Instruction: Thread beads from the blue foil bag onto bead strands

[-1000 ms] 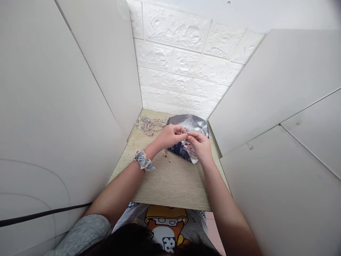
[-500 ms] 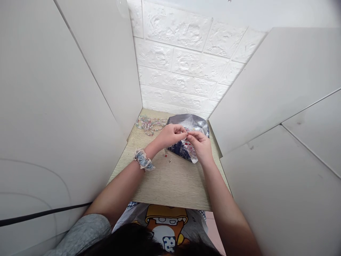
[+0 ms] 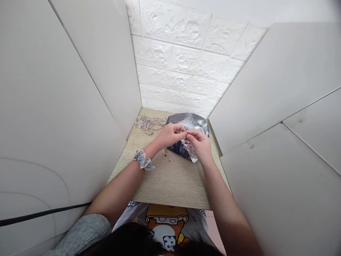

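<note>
My left hand (image 3: 170,136) and my right hand (image 3: 203,146) meet fingertip to fingertip, both closed in a pinch. Whatever lies between the fingertips is too small to make out. Right beneath them lies an opened bag (image 3: 188,118), silvery inside and dark blue patterned outside. Loose beads (image 3: 190,148), red, pink and clear, show inside it, partly covered by my hands. Left of the bag, strands of small colourful beads (image 3: 146,123) lie in a loose heap. Below my left wrist a short beaded end (image 3: 165,153) with a red bead shows on the table.
The narrow wooden table (image 3: 170,188) stands between pale panels on the left (image 3: 106,71) and right (image 3: 266,92). A white brick-patterned wall (image 3: 176,78) closes off the back. A blue scrunchie (image 3: 144,160) circles my left wrist, and a black cable (image 3: 45,213) runs at lower left.
Both hands stay pinched together in almost the same place, with only a slight shift at the fingertips. The whole view has moved very slightly.
</note>
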Motion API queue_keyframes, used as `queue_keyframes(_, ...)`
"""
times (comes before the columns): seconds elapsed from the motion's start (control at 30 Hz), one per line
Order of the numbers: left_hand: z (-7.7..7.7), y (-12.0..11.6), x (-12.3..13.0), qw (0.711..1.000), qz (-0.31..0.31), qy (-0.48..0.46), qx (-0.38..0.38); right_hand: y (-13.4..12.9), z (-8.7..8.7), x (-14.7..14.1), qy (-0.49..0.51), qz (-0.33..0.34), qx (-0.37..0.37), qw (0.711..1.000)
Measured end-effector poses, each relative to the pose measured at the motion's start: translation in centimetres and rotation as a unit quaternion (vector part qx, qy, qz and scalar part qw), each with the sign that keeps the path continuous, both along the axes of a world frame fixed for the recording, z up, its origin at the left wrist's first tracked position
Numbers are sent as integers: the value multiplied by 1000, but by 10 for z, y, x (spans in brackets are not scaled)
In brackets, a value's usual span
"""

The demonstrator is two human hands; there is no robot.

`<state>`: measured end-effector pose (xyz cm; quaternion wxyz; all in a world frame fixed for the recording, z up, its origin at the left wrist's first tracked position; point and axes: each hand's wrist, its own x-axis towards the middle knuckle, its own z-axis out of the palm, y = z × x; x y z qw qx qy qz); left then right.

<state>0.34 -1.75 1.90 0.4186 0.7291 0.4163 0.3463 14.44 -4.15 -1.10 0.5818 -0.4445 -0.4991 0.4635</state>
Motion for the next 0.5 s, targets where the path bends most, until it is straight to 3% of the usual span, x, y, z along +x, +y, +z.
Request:
queue_keyframes(0.2, 0, 0, 0, 1000, 1, 4, -2, 0, 2, 4, -75, -6, 8, 997)
queue_keyframes(0.37, 0, 2, 0, 1000, 15, -6, 4, 1, -1, 13, -283, -67, 12, 957)
queue_keyframes(0.5, -1, 4, 0, 1000, 26, -2, 7, 6, -9, 16, -234, 1, -96, 967)
